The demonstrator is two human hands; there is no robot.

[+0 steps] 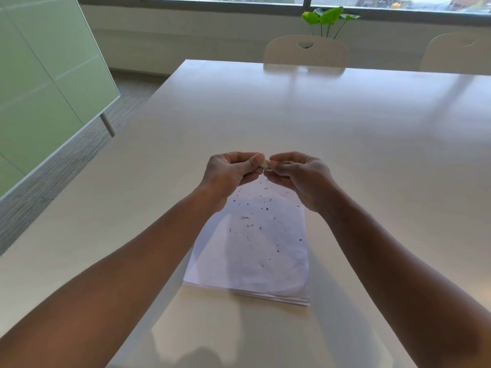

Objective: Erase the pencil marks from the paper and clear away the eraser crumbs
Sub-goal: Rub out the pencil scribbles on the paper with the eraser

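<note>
Both hands are raised above the far end of the paper (252, 251), close together, and they meet at a small pale eraser (266, 165). The left hand (231, 172) has its fingers curled in, and its thumb and fingertips pinch the left end of the eraser. The right hand (301, 176) is curled in the same way and pinches the right end between thumb and forefinger. Only a little part of the eraser shows between the fingertips; its shape I cannot tell exactly.

The paper is a thin stack of white sheets that lies flat on the white table (345, 144), under and between the two forearms, with its near edge toward the person. Many small dark eraser crumbs (245, 217) are scattered over the top sheet, most of them in the far half, below the hands. Pencil marks are not clear to see on the sheet.

At the far side of the table stand two pale chairs (305, 53), and behind them a green plant (328, 18) by the window.
</note>
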